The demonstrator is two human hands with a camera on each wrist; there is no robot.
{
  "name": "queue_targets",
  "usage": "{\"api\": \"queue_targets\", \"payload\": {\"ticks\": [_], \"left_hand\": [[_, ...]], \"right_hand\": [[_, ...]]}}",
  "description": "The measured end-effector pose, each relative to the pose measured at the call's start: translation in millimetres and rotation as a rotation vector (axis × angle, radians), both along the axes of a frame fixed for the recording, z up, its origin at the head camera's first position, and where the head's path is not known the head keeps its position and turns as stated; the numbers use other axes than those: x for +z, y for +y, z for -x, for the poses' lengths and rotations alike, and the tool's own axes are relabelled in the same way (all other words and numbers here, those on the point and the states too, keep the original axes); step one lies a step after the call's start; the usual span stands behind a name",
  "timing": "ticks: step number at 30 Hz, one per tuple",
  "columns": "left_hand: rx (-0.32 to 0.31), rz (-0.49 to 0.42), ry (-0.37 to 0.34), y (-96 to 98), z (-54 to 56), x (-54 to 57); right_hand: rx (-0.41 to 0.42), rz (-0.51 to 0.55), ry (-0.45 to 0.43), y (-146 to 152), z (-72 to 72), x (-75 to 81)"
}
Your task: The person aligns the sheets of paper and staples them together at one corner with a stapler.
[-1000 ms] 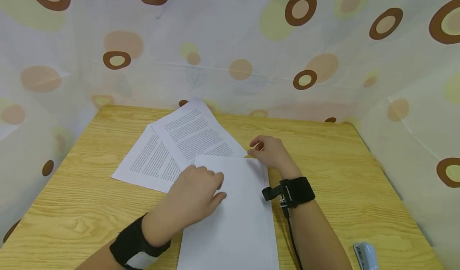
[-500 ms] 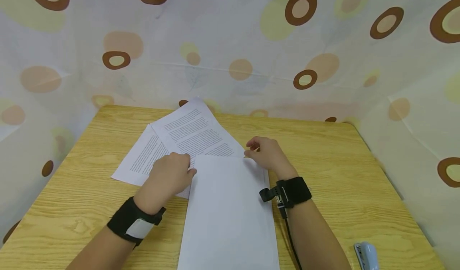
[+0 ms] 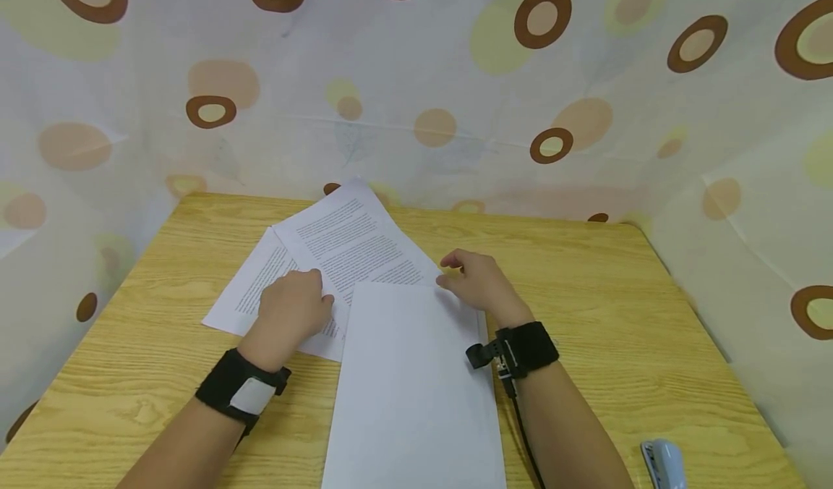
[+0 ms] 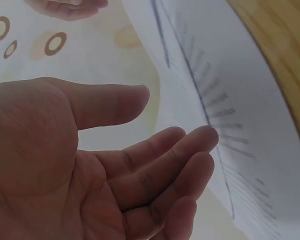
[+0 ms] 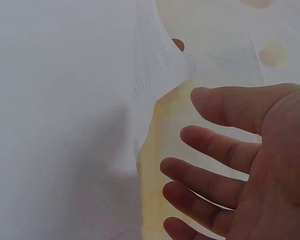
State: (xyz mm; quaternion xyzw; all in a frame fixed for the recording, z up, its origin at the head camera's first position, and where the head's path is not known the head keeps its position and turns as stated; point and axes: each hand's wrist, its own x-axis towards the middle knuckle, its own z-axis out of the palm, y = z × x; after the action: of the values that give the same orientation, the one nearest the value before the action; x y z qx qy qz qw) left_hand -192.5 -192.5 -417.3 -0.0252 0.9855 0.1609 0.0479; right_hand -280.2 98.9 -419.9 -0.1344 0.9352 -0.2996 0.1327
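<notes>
A blank white sheet of paper (image 3: 416, 388) lies at the table's front middle, partly covering two printed sheets fanned out behind it. The upper printed sheet (image 3: 361, 247) points to the back; the other printed sheet (image 3: 260, 286) slants to the left. Over the printed sheets is my left hand (image 3: 293, 312), its fingers loosely bent; in the left wrist view the left hand (image 4: 120, 160) holds nothing. By the blank sheet's far right corner is my right hand (image 3: 480, 283). The right wrist view shows the right hand (image 5: 240, 165) with fingers spread and nothing between them.
A light blue stapler (image 3: 665, 464) lies at the front right of the wooden table (image 3: 586, 294). A patterned cloth (image 3: 390, 62) hangs behind and at both sides. From the right wrist strap a black cable (image 3: 526, 438) runs down.
My left hand has moved left and away, off the blank sheet to over the printed sheets. The right hand has shifted slightly left. The papers look still.
</notes>
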Motion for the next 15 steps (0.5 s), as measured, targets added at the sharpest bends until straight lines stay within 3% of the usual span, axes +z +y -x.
{"api": "queue_targets", "payload": {"ticks": [8,15], "left_hand": [[0.027,-0.011,0.017,-6.1,5.0,-6.8],[0.037,-0.014,0.03,-7.3,7.7,-11.2]], "right_hand": [[0.055,-0.028,0.005,-3.3,1.4,-6.2],[0.037,-0.033,-0.002,-8.2,2.8,-12.5]]}}
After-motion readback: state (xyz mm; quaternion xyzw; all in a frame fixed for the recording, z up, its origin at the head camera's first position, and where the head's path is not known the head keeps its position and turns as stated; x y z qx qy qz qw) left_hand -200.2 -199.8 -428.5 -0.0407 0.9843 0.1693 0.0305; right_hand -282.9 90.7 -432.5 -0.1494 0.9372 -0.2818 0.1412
